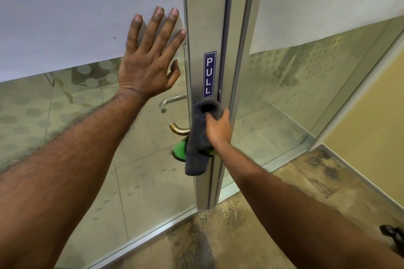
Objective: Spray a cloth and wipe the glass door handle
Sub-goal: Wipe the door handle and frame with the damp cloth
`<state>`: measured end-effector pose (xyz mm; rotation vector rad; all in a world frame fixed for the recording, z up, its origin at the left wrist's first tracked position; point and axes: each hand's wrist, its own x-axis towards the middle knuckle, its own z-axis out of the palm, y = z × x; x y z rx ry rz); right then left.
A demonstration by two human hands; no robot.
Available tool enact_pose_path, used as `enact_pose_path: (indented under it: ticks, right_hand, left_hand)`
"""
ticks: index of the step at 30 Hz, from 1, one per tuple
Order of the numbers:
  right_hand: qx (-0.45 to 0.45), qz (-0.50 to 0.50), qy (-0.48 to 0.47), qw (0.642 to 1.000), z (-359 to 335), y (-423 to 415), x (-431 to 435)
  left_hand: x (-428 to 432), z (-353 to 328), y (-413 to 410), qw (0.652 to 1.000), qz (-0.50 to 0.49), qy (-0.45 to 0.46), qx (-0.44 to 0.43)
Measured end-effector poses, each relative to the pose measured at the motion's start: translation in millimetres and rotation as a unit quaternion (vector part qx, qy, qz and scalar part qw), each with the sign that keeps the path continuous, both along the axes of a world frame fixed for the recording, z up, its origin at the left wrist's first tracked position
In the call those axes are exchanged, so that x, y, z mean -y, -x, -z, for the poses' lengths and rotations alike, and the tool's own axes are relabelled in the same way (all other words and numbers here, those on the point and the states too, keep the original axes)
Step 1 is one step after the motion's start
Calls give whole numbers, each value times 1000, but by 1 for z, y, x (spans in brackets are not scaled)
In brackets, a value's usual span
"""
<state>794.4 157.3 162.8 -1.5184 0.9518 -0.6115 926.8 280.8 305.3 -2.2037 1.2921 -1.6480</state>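
My left hand (150, 57) presses flat against the glass door (65, 116), fingers spread, just left of the aluminium frame (203, 17). My right hand (218, 126) grips a dark grey cloth (197, 137) held against the frame below a blue PULL sticker (209, 74). The cloth hangs down over the base of the brass lever handle (178, 129), whose curved end sticks out to the left. A green thing (180, 150) shows behind the cloth; I cannot tell what it is. No spray bottle is in view.
A silver handle (168, 102) shows through the glass on the far side. A second glass panel (295, 94) stands to the right of the frame. Worn brownish floor (218, 236) lies below, with a dark object (391, 233) at the right edge.
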Motion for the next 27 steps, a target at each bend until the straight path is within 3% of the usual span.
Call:
enact_pose_path:
  ticks: [2,6,9,12,17,20,24,27]
  right_hand:
    - [1,-14,129,992,-1,5,-13]
    - [-17,-77,278,957,19,13,-33]
    - [-40,-102,327,939,29,18,-37]
    - [-25,-95,318,943,28,15,-32]
    - [53,-9,142,988,8,-6,-20]
    - [92,37,28,995,3,-13,-12]
    - [205,47,-185,960,3,-9,-6]
    - [205,43,-294,933,5,-4,-2]
  left_hand:
    - [0,0,1,1000,1,-1,0]
    - [0,1,1,1000,1,-1,2]
    - [0,1,0,1000,0,-1,5]
    - [-1,1,0,1000,3,-3,-2]
    - [-1,0,2,1000,0,-3,-3]
    - [-1,0,2,1000,-3,0,8]
    - [-1,0,3,1000,-6,-2,1]
    - [-1,0,2,1000,-8,-4,-1]
